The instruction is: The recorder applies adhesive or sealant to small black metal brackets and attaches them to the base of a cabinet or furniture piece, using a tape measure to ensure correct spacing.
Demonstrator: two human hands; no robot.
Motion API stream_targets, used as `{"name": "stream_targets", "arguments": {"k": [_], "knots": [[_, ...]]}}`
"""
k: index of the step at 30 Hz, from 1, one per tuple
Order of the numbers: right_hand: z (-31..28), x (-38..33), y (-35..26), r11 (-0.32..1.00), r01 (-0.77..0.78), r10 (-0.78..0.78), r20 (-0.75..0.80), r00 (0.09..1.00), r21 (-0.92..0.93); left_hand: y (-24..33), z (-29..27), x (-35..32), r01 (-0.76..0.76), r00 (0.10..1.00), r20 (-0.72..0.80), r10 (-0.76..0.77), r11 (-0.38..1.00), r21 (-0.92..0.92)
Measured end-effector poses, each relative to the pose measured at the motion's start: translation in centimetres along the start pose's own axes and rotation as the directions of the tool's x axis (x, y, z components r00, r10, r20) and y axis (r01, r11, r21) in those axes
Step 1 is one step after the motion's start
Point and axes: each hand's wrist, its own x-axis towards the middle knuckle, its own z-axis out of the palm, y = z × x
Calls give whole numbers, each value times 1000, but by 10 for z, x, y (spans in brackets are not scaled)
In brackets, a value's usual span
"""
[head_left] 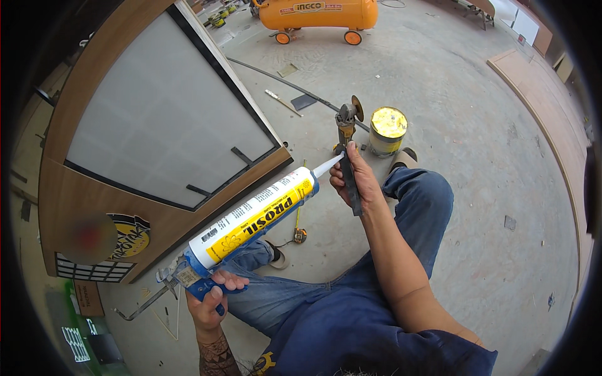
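Note:
My left hand [211, 299] grips the blue handle of a caulking gun [194, 282] loaded with a white and yellow sealant cartridge [254, 217]. The cartridge points up and right, and its white nozzle [328, 165] ends at my right hand. My right hand [355, 183] holds a dark hand tool [348, 144] upright; the tool has a yellow band and a round disc at its top, and my fingers are right at the nozzle tip. My bent legs in blue jeans [351, 263] lie below both hands.
A brown-framed panel with a frosted pane [157, 113] lies on the concrete floor at left. An open tin of yellow stuff [387, 130] stands just beyond the tool. A tape measure [300, 235] lies by my knee. An orange compressor tank [320, 15] stands at the back, wooden boards [552, 119] at right.

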Motion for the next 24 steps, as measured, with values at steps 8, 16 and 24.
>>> {"name": "stream_targets", "arguments": {"k": [8, 16, 24], "knots": [[-3, 2, -1, 995, 57, -59, -21, 998, -83, 3, -5, -6, 30, 999, 18, -29, 999, -16], [-15, 13, -4, 1000, 22, -21, -76, 997, 14, 11, -19, -21, 95, 995, 13, -95, 992, -80], [-20, 18, -4, 997, 14, -8, -78, 997, 76, 16, -22, -33, 187, 982, 8, -187, 982, -23]]}}
